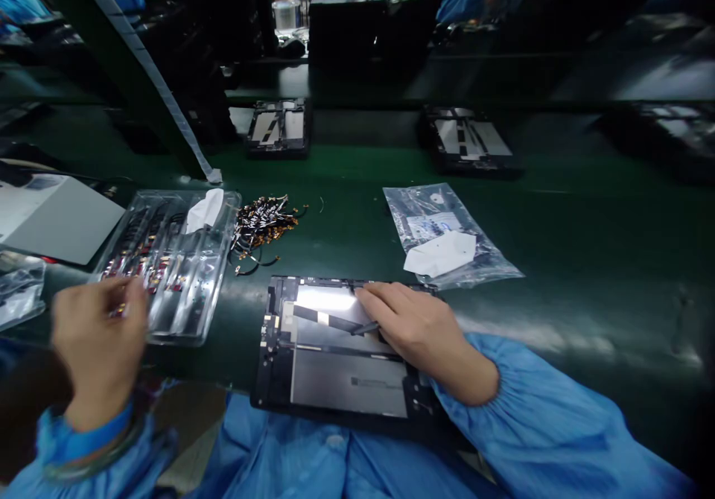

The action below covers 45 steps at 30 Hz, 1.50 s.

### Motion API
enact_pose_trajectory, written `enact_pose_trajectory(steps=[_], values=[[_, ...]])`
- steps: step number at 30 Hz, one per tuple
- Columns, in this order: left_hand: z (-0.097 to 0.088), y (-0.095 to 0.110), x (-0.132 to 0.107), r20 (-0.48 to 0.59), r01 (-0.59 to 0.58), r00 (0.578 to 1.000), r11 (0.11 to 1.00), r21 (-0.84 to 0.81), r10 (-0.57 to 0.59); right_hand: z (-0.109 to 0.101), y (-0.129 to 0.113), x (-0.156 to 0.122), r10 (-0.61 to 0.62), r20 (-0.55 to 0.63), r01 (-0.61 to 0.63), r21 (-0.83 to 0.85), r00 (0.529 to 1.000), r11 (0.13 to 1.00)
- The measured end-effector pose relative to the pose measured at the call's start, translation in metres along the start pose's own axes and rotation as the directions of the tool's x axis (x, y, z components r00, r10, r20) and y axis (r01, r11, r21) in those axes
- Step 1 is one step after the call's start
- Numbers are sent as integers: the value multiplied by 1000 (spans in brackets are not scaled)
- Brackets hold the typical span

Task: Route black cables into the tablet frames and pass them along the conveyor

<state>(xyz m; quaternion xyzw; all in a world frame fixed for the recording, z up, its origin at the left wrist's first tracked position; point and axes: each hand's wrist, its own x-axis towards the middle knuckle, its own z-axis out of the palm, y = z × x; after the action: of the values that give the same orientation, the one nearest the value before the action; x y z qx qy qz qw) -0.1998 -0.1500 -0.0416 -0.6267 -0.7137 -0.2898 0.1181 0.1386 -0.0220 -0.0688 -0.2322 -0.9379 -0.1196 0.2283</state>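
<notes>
Opened tablet (349,391), long axis sideways, extends leftward from the right hand (416,328); finger closure, as in the left hand (100,331), is unclear.

On the dark green, smooth table (586,246) I see a crinkled, clear plastic bag (487,257) with a white paper slip (441,253) on it. To my left sits a pale grey, angular box (61,220); ahead of me stand a dark green post (126,74) and, farther back, a silver metal pot (287,16).
</notes>
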Motion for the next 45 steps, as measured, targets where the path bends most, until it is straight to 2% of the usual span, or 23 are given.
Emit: enact_pose_trajectory(steps=[1,2,4,5,7,8,12,14,16,20,22,24,28,30,45], values=[[13,15,14,-136,-97,985,994,49,102,0,0,0,2,8,-2,3,1000,1000],[26,31,26,-23,-159,987,987,-16,159,0,0,-1,4,18,-4,9,1000,1000],[52,60,43,90,-321,938,937,-134,334,1,1,-1,6,33,-6,22,999,1000],[63,73,48,188,-392,881,892,-226,434,1,1,-1,3,38,-4,25,999,1000],[81,93,53,259,-484,766,792,-372,589,2,2,-1,-1,40,0,28,999,1000],[87,101,54,265,-512,717,745,-428,645,3,2,-1,0,37,-1,29,999,1000],[102,114,53,266,-606,581,627,-490,769,2,2,2,10,43,-13,60,999,998],[104,115,51,297,-624,544,615,-482,785,1,1,3,9,58,-13,67,998,998],[105,114,50,311,-595,557,632,-497,770,-2,1,3,14,70,-18,60,997,998],[107,111,51,328,-423,647,681,-597,689,-7,1,-4,90,93,-100,112,992,989],[108,109,52,324,-389,660,677,-624,678,-11,2,-11,136,125,-154,151,983,976],[109,108,52,310,-440,637,663,-606,706,-16,4,-17,152,143,-173,153,978,973],[109,108,51,325,-580,563,643,-500,760,-22,7,-25,111,117,-121,82,987,989],[106,109,50,334,-605,547,638,-476,767,-22,7,-26,86,103,-91,43,991,995],[100,113,53,311,-620,545,624,-476,779,-16,7,-27,78,82,-81,35,994,996]])
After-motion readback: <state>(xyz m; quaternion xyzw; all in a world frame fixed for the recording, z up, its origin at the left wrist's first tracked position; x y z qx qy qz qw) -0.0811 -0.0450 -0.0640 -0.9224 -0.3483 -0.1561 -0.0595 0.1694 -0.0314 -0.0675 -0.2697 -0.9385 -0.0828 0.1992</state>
